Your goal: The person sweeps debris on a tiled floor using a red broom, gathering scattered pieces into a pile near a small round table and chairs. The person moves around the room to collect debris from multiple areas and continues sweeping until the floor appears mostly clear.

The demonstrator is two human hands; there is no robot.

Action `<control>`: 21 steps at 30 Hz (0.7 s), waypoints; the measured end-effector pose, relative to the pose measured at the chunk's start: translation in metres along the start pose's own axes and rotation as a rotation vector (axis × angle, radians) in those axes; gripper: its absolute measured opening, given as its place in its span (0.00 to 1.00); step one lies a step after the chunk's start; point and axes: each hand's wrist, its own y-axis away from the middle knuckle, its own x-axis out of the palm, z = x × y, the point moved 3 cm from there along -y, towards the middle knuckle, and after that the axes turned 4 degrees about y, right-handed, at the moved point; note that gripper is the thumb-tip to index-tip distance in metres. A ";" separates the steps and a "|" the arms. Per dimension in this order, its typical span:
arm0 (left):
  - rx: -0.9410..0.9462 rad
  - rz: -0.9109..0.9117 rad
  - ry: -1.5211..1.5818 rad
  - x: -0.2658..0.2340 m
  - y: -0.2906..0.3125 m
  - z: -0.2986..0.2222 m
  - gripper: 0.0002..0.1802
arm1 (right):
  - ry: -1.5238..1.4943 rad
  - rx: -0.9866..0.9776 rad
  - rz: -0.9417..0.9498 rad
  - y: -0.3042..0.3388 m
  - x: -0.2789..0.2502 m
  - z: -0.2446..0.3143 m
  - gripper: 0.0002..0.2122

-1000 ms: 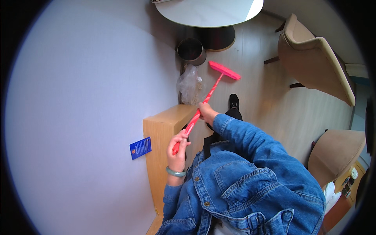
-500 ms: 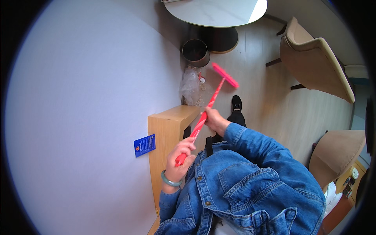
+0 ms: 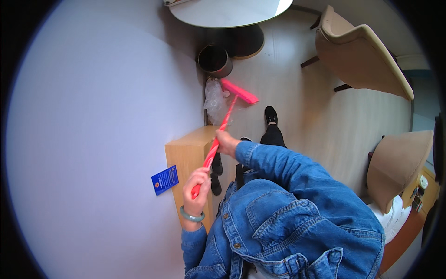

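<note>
A broom (image 3: 239,91) with a pink head and a red-and-white striped handle slants away from me to the floor. My left hand (image 3: 197,184), with a green bangle at its wrist, is wrapped round the top end of the handle. Farther down, my right hand (image 3: 226,142) grips the same handle, its fingers partly hidden. The broom head lies on the floor beside a clear plastic bag (image 3: 214,102) and some small litter along the wall. Just beyond them a dark round trash bin (image 3: 215,61) stands by the wall.
Past the bin is a round white table (image 3: 227,13) on a dark pedestal. A beige chair (image 3: 360,56) stands at the far right, another beige chair (image 3: 397,169) nearer. A wooden cabinet (image 3: 186,151) juts from the left wall, dark shoes (image 3: 216,174) beside it. My black shoe (image 3: 271,115) is right of the broom.
The broom head has swept left, up against the plastic bag and litter. Both hands have moved left with the handle, and the whole view has shifted slightly.
</note>
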 end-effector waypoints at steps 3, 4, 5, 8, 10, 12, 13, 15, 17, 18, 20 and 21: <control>0.032 0.036 -0.012 -0.006 0.007 -0.024 0.10 | -0.046 -0.046 0.073 0.019 0.019 -0.003 0.05; 0.023 0.039 0.018 -0.006 0.008 -0.030 0.10 | -0.044 -0.036 0.087 0.027 0.017 -0.001 0.05; 0.082 0.102 -0.006 -0.004 0.009 -0.038 0.11 | -0.049 -0.040 0.112 0.036 0.013 0.001 0.05; 0.125 0.234 0.049 0.006 0.011 -0.045 0.11 | -0.103 -0.081 0.100 0.059 -0.015 0.006 0.05; 0.138 0.343 0.055 0.018 0.006 -0.040 0.10 | -0.167 -0.138 0.083 0.070 -0.045 0.013 0.05; 0.130 0.414 0.073 0.036 -0.002 -0.029 0.10 | -0.212 -0.198 -0.001 0.077 -0.084 0.022 0.06; 0.140 0.445 0.110 0.047 -0.006 -0.020 0.09 | -0.240 -0.197 -0.062 0.076 -0.105 0.026 0.06; 0.116 0.465 0.166 0.073 -0.019 0.002 0.08 | -0.302 -0.197 -0.143 0.073 -0.146 0.037 0.06; 0.116 0.521 0.177 0.099 -0.028 0.022 0.07 | -0.339 -0.168 -0.220 0.066 -0.180 0.042 0.06; 0.121 0.525 0.193 0.109 -0.031 0.030 0.07 | -0.350 -0.154 -0.270 0.062 -0.194 0.043 0.06; 0.108 0.496 0.161 0.113 -0.027 0.042 0.07 | -0.328 -0.142 -0.244 0.050 -0.202 0.033 0.05; 0.102 0.471 0.145 0.114 -0.026 0.046 0.07 | -0.306 -0.137 -0.238 0.042 -0.197 0.027 0.05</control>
